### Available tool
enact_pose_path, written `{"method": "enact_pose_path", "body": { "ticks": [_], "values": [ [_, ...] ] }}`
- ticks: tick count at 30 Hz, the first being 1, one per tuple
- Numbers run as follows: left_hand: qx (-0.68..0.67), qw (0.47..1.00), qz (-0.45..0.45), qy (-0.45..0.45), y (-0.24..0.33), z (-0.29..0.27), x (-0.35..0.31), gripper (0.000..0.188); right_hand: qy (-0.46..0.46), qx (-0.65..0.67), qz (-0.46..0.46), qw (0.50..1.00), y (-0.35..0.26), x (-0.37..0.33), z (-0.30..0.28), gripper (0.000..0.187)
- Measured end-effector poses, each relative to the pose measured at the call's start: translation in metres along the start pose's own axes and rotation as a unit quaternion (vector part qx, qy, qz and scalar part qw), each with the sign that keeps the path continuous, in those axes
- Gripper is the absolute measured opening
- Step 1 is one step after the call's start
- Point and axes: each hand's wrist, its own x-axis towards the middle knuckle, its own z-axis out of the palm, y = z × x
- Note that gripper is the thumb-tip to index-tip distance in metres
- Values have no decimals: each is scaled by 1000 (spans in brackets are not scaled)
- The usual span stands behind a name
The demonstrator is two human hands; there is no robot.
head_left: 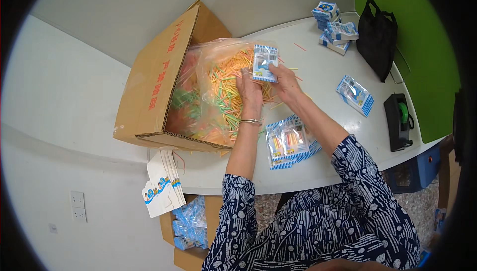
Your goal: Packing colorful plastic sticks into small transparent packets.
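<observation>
the patterned dark-blue sleeves (308, 231) of the person lie nearest the camera, both forearms rising from the lower edge toward the table (323, 67).

left to right: a stack of white printed cards (161, 186) hangs off the table's near-left edge; below it a small carton of blue packets (191, 226) sits on the floor. the large cardboard box (154, 77) lies on its side, its clear plastic liner (208, 62) spilling orange, green and yellow sticks (228, 92).

left hand (250, 94): wrist with a thin bangle (251, 121), palm down over the sticks, fingers curled into the pile. it appears to be gathering sticks; whether any are pinched cannot be told.

right hand (287, 83): raised just beside the left, fingers closed on the lower edge of a small blue-and-white packet (263, 62), held upright above the pile.

procedure, as judged: keep the packet mouth steady near the pile; collect a small aligned bundle; avoid flicking strays onto the table.

filled packets (290, 141) lie between the forearms near the table's front edge. further right: one loose packet (355, 94), a stack of packets (334, 26) at the far side, a black bag (377, 37), a tape dispenser (399, 119).
</observation>
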Motion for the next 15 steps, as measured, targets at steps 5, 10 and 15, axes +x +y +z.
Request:
{"method": "enact_pose_path", "body": {
  "ticks": [5,10,15],
  "values": [
    [9,998,14,-58,25,-1,9,20,-82,-285,-10,955,-47,-14,-35,14],
    [7,998,5,-68,41,23,0,22,-188,-373,23,908,-62,-31,-57,21],
    [24,994,16,-107,44,48,-23,22,-214,-398,38,891,-79,-49,-68,21]
  ]
}}
